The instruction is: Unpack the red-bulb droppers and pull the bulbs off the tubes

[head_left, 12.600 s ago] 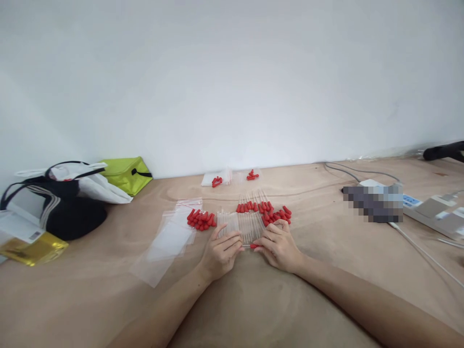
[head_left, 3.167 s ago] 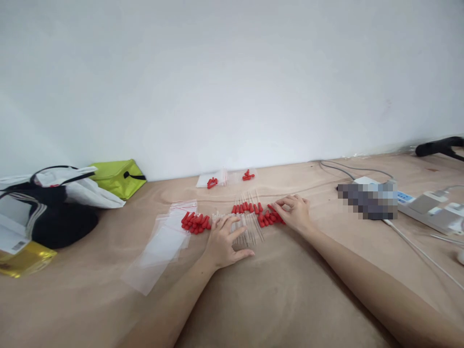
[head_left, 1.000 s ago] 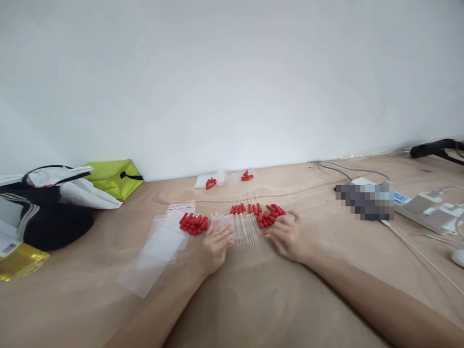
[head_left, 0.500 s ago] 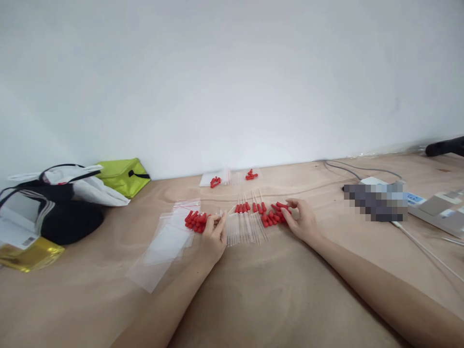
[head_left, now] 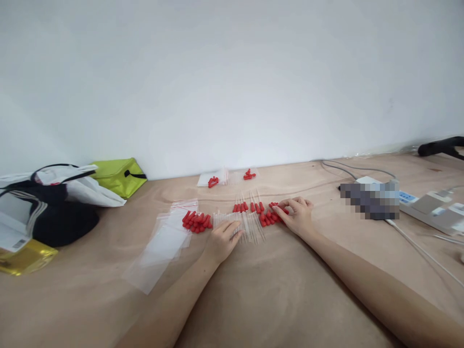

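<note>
My left hand [head_left: 223, 238] lies over the near part of a row of thin clear tubes [head_left: 250, 227], its fingers stretched out. To its left is a heap of red rubber bulbs [head_left: 195, 221]. My right hand [head_left: 297, 216] reaches into the right-hand heap of red bulbs [head_left: 268, 218], thumb and fingertips closed around a bulb that is partly hidden. Just behind the loose tubes, several tubes with red bulbs on their ends [head_left: 240, 207] lie side by side, thin ends pointing away.
Clear zip bags [head_left: 165, 246] overlap left of my left hand. Near the wall lie two bags with red bulbs [head_left: 213, 181] [head_left: 249, 174]. A black cap [head_left: 65, 222] and lime-green pouch [head_left: 118, 176] sit left; a power strip [head_left: 408, 197] and cables are on the right.
My left hand has moved right and nearer me, from beside the left red heap onto the tubes, and its fingers have straightened. My right thumb has moved further over the right heap.
</note>
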The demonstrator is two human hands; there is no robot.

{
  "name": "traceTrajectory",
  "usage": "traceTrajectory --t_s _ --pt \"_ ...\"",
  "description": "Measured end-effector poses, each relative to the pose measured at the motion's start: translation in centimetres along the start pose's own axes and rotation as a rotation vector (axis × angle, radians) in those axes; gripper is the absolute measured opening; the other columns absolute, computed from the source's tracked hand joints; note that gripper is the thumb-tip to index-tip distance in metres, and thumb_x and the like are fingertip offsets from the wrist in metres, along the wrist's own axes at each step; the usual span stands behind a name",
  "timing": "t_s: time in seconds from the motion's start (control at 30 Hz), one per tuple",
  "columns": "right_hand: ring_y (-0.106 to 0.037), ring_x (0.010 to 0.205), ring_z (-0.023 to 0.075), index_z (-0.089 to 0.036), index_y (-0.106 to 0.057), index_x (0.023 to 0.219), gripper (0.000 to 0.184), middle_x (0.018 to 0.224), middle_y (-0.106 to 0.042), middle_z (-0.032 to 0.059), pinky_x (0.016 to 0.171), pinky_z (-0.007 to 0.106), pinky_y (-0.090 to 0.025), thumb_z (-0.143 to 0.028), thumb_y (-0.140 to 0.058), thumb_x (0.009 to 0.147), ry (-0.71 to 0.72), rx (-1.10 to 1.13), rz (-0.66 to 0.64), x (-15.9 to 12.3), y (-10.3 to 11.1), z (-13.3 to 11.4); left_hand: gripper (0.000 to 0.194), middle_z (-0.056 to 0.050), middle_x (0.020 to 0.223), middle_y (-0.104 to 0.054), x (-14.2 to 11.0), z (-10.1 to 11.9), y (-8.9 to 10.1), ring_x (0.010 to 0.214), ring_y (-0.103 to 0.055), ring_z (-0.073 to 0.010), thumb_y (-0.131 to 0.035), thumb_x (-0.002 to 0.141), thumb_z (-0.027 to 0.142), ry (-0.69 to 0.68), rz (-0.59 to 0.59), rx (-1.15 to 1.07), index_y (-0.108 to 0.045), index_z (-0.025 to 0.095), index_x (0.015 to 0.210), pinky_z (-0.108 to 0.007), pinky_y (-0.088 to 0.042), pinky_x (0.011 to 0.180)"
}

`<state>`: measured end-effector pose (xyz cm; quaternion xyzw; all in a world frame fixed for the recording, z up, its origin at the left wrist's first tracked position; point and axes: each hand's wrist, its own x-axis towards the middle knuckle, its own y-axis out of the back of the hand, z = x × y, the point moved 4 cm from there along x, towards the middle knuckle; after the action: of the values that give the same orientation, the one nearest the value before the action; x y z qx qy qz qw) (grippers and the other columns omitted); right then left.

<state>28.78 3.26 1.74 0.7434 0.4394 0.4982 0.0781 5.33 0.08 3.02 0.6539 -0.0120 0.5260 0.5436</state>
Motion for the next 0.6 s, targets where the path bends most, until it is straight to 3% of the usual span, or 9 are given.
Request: traceTrajectory --t_s 0.2,0.5,0.6 --pt "-0.050 0.072 0.0181 -0.022 -0.061 0.063 0.035 0.065 -0.064 0.0007 0.083 0.038 -0.018 -0.052 -0.049 0.074 0.015 -0.012 -0.043 0.1 -0.1 -0.4 0.036 -0.007 0.088 -0.064 0.1 0.5 0.5 0.086 -0.058 -0.0215 -0.062 0.070 0.044 0.010 -0.110 0.001 -0.060 0.017 0.093 -0.037 -0.048 0.077" --pt "-0.050 0.074 0.0171 -0.022 -0.063 0.065 0.031 0.070 -0.065 0.0010 0.082 0.038 -0.018 -0.045 -0.046 0.078 -0.019 -0.068 -0.019 1.0 0.3 -0.6 0.045 -0.008 0.098 -0.061 0.1 0.2 1.2 0.094 -0.054 -0.0251 -0.064 0.065 0.051 0.042 -0.192 0.090 -0.060 0.020 0.098 -0.043 -0.040 0.082" --pt "-0.049 0.079 0.0196 -0.023 -0.064 0.064 0.028 0.075 -0.065 0.0025 0.081 0.040 -0.018 -0.043 -0.048 0.075 -0.079 -0.154 -0.125 2.3 -0.3 -1.3 0.046 -0.008 0.099 -0.061 0.0 -0.1 1.0 0.094 -0.053 -0.0249 -0.062 0.065 0.052 0.058 -0.183 0.097 -0.060 0.020 0.098 -0.044 -0.039 0.084"
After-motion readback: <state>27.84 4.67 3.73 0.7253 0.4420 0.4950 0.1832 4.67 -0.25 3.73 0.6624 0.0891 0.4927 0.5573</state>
